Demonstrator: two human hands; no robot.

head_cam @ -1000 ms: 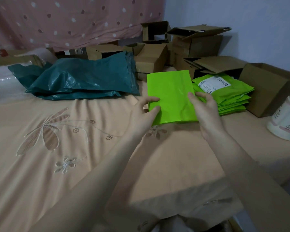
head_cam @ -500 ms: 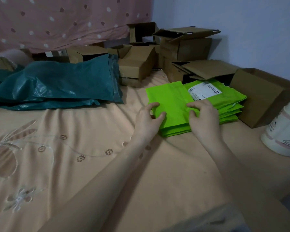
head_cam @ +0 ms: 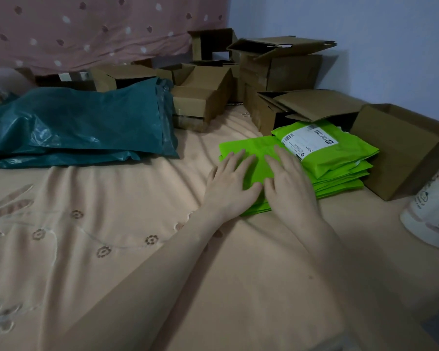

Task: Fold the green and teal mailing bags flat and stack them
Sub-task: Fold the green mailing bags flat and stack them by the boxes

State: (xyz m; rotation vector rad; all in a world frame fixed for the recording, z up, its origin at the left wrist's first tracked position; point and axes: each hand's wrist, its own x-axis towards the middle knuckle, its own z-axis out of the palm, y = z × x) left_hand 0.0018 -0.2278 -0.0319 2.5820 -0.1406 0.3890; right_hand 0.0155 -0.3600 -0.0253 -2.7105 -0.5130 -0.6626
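Note:
A folded bright green mailing bag [head_cam: 254,152] lies flat on the bed against the left side of a stack of green bags [head_cam: 340,171], whose top bag carries a white shipping label [head_cam: 308,140]. My left hand [head_cam: 230,184] and my right hand [head_cam: 288,186] press down on the folded bag side by side, fingers straight and spread. A heap of teal mailing bags [head_cam: 86,125] lies at the left, well apart from both hands.
Several open cardboard boxes [head_cam: 287,69] crowd the back of the bed, and one more box [head_cam: 395,153] sits right of the green stack. A white jug [head_cam: 433,214] stands at the right edge. A peach embroidered bedsheet [head_cam: 112,236] covers the bed.
The green bag was held up in both hands a second ago. It has come down onto the bed beside the green stack, and both hands have flattened out on top of it.

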